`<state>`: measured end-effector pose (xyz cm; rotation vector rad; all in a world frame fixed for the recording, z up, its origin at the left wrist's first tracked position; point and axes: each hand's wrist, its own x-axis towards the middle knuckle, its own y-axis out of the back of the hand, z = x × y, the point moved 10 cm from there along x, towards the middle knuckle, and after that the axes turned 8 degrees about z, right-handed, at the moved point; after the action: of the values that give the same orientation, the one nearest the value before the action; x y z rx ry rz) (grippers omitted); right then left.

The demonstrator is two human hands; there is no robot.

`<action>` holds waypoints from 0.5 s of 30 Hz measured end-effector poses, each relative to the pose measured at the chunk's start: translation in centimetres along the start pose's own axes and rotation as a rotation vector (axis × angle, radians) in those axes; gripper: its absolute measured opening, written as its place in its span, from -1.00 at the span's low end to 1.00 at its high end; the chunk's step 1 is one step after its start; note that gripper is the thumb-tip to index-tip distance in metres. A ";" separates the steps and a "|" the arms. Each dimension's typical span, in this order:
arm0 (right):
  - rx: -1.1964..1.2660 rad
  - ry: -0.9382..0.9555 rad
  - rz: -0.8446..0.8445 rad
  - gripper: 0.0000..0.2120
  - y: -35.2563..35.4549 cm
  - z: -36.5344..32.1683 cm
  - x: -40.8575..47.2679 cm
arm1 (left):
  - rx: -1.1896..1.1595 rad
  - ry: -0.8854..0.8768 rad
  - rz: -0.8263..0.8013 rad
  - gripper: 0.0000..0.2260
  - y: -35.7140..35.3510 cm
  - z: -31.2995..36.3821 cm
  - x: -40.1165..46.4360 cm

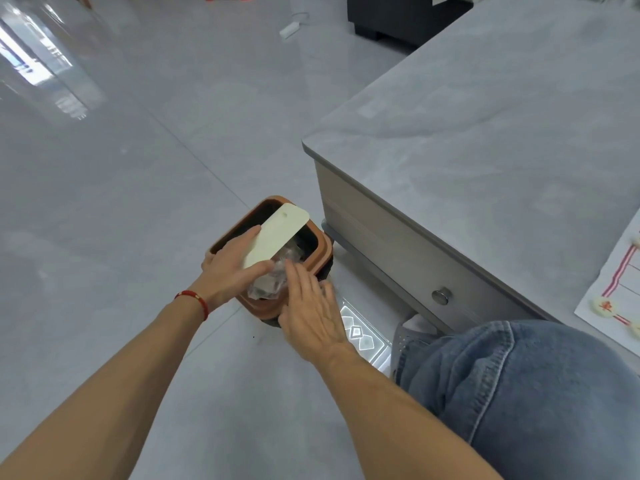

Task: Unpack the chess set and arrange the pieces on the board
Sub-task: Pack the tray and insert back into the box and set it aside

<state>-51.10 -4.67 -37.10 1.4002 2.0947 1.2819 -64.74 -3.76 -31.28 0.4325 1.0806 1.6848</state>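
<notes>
Cream-coloured and flat, a long card lies slantwise over the mouth of a small brown-rimmed waste bin at the centre of the frame, its long axis running from lower left to upper right, its rounded end with a small hole pointing to the upper right. The left hand holds the card's lower end, fingers along its left edge and thumb curled across its lower end. The right hand is spread, fingers straight, laid over crumpled clear plastic wrapping at the bin's near edge. The bin stands on the pale grey tiled floor, just beside the corner of a low grey-topped table with a drawer knob. At the right edge of the frame, on the table, a white paper board with red lines carries round pale chess pieces.
</notes>
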 end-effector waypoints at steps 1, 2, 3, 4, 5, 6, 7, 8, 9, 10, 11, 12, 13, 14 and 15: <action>0.048 0.013 0.000 -0.38 0.2 -0.3 -0.2 | 0.000 -0.002 -0.002 -0.21 0.0 -0.1 0.1; 0.063 0.073 -0.007 -0.45 0.4 -1.0 -0.4 | -0.001 -0.003 -0.003 -0.22 0.1 -0.2 0.1; 0.040 0.155 -0.017 -0.52 0.2 -1.9 -0.6 | -0.006 -0.004 -0.001 -0.22 0.1 -0.3 0.2; -0.011 0.217 -0.036 -0.55 -0.3 -2.4 -0.6 | -0.010 -0.005 0.003 -0.23 0.1 -0.4 0.3; -0.070 0.232 -0.058 -0.55 -0.9 -2.2 -0.2 | -0.015 -0.003 0.006 -0.23 0.0 -0.6 0.4; -0.132 0.205 -0.084 -0.51 -1.6 -1.6 0.6 | -0.013 -0.005 0.008 -0.23 -0.1 -0.7 0.4; -0.186 0.167 -0.117 -0.47 -2.3 -0.8 1.7 | -0.013 -0.009 0.013 -0.23 -0.2 -0.9 0.5; -0.244 0.141 -0.177 -0.43 -3.1 0.1 2.6 | -0.010 -0.017 0.017 -0.23 -0.2 -0.9 0.6; -0.309 0.135 -0.248 -0.41 -3.9 0.8 3.5 | -0.005 -0.024 0.022 -0.24 -0.3 -1.0 0.7; -0.370 0.143 -0.305 -0.39 -4.4 1.4 4.2 | 0.006 -0.032 0.026 -0.24 -0.3 -1.0 0.8; -0.411 0.139 -0.339 -0.39 -4.7 2.0 4.6 | 0.020 -0.036 0.028 -0.23 -0.4 -1.0 0.8; -0.403 0.119 -0.331 -0.39 -4.5 2.5 5.0 | 0.035 -0.041 0.028 -0.23 -0.4 -0.9 0.8; -0.363 0.094 -0.287 -0.41 -3.9 2.8 5.2 | 0.041 -0.044 0.026 -0.22 -0.5 -0.8 0.8; -0.315 0.080 -0.211 -0.44 -2.8 2.7 5.0 | 0.043 -0.045 0.025 -0.21 -0.5 -0.5 0.8; -0.278 0.084 -0.118 -0.51 -1.7 2.5 4.5 | 0.046 -0.042 0.026 -0.20 -0.5 -0.4 0.8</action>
<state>-52.57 0.22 -38.87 1.1068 1.9274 1.5364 -65.05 -3.22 -32.06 0.5116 1.0889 1.6691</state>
